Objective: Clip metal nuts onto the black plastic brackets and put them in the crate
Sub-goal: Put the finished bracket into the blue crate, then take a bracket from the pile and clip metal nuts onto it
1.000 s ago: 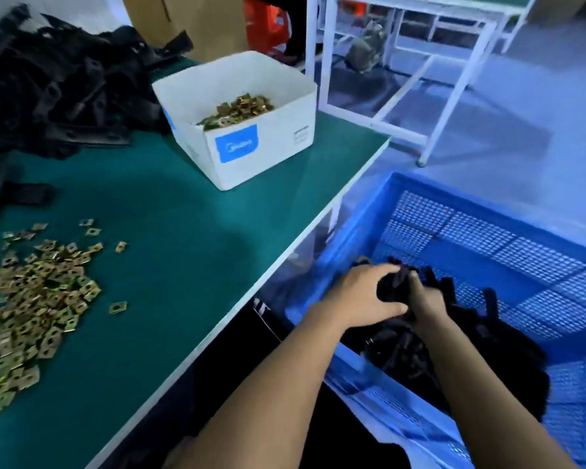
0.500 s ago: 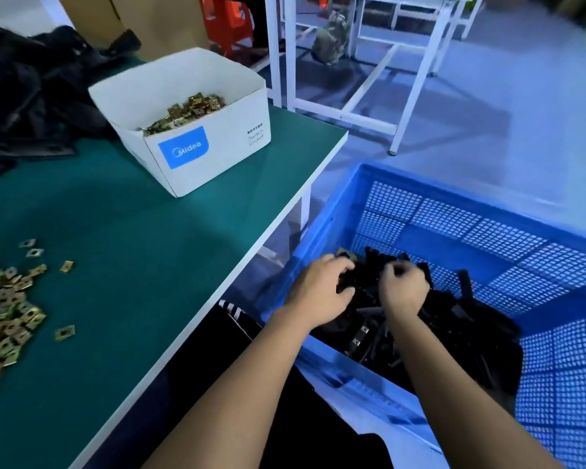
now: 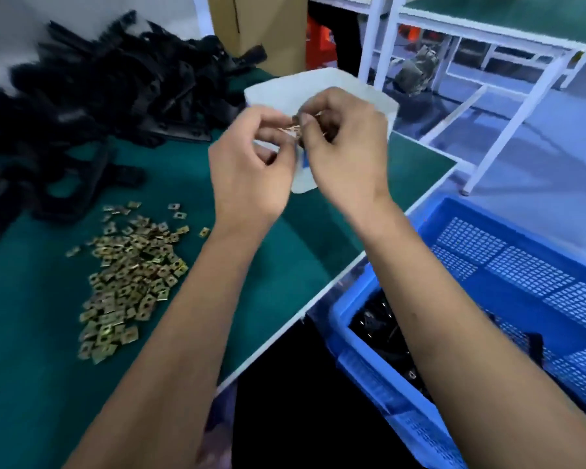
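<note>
Both hands are raised above the green table (image 3: pixel 285 231), in front of the white box (image 3: pixel 318 86). My left hand (image 3: pixel 251 164) and my right hand (image 3: pixel 345 150) pinch small brass metal nuts (image 3: pixel 293 129) between their fingertips; motion blur hides the details. A loose heap of brass nuts (image 3: pixel 129 275) lies on the table at the left. A pile of black plastic brackets (image 3: pixel 99 96) fills the far left. The blue crate (image 3: pixel 528 292) stands at the lower right, with finished black brackets (image 3: pixel 379 326) inside.
A cardboard carton (image 3: pixel 251 25) stands behind the table. White metal table frames (image 3: pixel 508 110) stand on the floor to the right. The table's white edge (image 3: pixel 318 296) runs diagonally between the table top and the crate.
Both hands have left the crate and come up over the table to the white box, where they now pinch brass nuts. The view has swung left, back to the table.
</note>
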Demonstrator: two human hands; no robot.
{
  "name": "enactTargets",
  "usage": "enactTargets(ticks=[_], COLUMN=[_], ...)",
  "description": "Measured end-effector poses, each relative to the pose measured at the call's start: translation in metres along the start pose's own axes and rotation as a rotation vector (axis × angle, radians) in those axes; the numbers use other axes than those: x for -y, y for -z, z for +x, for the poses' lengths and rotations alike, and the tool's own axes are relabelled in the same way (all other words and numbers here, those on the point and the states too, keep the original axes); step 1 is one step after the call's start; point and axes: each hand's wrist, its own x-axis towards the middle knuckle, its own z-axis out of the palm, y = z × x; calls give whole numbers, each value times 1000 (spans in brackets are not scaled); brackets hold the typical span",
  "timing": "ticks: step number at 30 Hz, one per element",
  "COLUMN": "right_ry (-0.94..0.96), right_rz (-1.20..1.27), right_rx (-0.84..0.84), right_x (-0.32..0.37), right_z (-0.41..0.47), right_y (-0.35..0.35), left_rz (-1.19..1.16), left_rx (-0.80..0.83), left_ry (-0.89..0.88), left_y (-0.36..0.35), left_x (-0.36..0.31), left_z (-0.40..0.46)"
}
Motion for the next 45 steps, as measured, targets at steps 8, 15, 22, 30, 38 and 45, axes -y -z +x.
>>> enactTargets(ticks=[8, 15, 22, 30, 38, 45], right_ry=[240, 425, 390, 322, 429, 503], right_rz=[-18, -92, 43, -59, -76, -42], right_rx=[667, 831, 842, 829, 1025, 908], right_x=[105, 176, 187, 127, 110, 113], right_z=[-62, -100, -102, -60, -67, -82], right_y=[-170, -261, -282, -246, -235, -250], left_rz=[577, 1031, 1107, 297, 75, 651], left_rx=[-468, -595, -648, -993, -608, -534], left_ry=[93, 457, 587, 399, 377, 364], left_y=[210, 329, 340, 328, 322, 324], left_x=[83, 114, 121, 110, 104, 116], left_z=[-31, -60, -56, -48, -56, -56])
